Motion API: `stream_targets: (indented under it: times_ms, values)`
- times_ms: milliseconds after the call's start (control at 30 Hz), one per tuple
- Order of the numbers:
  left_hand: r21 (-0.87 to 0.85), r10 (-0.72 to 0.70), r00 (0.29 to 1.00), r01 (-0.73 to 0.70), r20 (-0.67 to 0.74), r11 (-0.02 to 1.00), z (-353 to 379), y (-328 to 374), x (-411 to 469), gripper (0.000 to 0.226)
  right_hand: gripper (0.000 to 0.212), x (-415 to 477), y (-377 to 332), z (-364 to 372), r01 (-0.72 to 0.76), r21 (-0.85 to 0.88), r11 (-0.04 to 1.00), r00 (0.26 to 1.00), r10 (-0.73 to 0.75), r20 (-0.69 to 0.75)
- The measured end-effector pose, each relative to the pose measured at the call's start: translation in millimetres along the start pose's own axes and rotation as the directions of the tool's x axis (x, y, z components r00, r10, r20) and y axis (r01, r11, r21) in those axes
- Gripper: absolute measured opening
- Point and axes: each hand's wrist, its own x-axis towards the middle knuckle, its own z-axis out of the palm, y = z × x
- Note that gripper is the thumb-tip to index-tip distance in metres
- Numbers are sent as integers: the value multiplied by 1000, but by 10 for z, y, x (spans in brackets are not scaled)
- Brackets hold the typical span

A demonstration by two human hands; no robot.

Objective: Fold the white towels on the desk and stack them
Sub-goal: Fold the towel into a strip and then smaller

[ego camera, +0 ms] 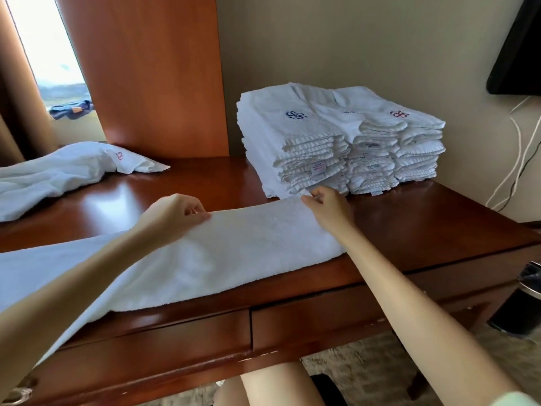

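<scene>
Nearest, below both forearms, the desk [409, 230] shows two drawer fronts [322, 320] of glossy red-brown wood. Carpet [366, 373] lies beneath them, and a black bin [518, 306] stands on the floor well right of the right arm, cut off by the frame edge.

A long white towel [234, 253] lies flat on the desk under both arms, and its left end spills over the front edge. The left hand [175, 215] pinches its far edge with curled fingers. The right hand [329, 206] pinches its far right corner between thumb and fingertips.

Just beyond the right hand, almost touching it, stands the stack [322, 133] of folded towels, built in side-by-side piles with blue and red embroidery on top. The small labels are too blurred to read. Well left of the left hand, a loose towel [58, 171] lies crumpled, partly out of frame.

Behind the left hand rises a wood panel [152, 68], and past it are a bright window [49, 48] and a curtain [14, 98]. Behind the stack is a beige wall [351, 39]. Far right of the right hand, a dark screen [518, 48] is cropped, and cables [518, 148] hang below it.
</scene>
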Motion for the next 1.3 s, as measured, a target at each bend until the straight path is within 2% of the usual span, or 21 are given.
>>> stream_targets:
  times_ms: [133,300,500,600,667,733,833,933,967,1033,1100,1133,1167,1233,1300]
  values:
    - [81,-42,999,42,3,996,200,-155,223,18,25,126,51,188,-49,-156,987,998,41,-55]
    - [-15,-75,996,74,-42,997,489,-297,253,16,28,131,109,245,-88,-294,952,993,61,-98]
    - [-17,-54,998,54,-20,998,499,-282,264,17,29,140,7,254,-75,-482,873,996,44,-75]
    - [-72,-33,986,22,-161,997,411,-194,313,19,27,109,-2,256,-53,-467,883,995,9,-96]
    - [-100,-9,967,-17,-255,995,328,-173,378,21,28,87,18,241,-91,-412,906,993,50,-108]
    - [-27,-10,978,5,-207,1000,331,-184,419,19,30,71,14,233,-114,-434,894,993,84,-88]
    - [15,-113,992,114,-50,993,492,-266,440,20,30,47,-39,224,-118,-488,865,993,99,-64]
    - [-46,-146,988,144,-50,989,572,-347,441,19,29,3,-112,192,-42,-547,836,995,-13,-97]
    - [-46,-141,989,139,-47,989,574,-354,441,18,27,-26,-134,185,20,-544,839,987,-104,-124]
    - [-41,-132,991,130,-39,991,570,-363,447,16,25,-109,-221,218,237,-432,870,935,-325,-142]
    - [-26,-131,991,130,-26,991,566,-355,442,16,27,-201,-358,332,445,-280,850,880,-474,-40]
    - [-17,-127,992,127,-18,992,557,-346,438,16,30,-223,-413,415,493,-235,838,868,-492,65]
    - [-13,-124,992,124,-15,992,550,-337,433,16,36,-227,-447,502,504,-224,834,862,-468,196]
    - [3,-114,993,114,-7,994,525,-324,406,16,48,-199,-436,616,466,-299,833,841,-312,443]
    - [26,-112,994,111,11,993,451,-367,289,18,55,-137,-368,626,439,-362,822,816,-195,544]
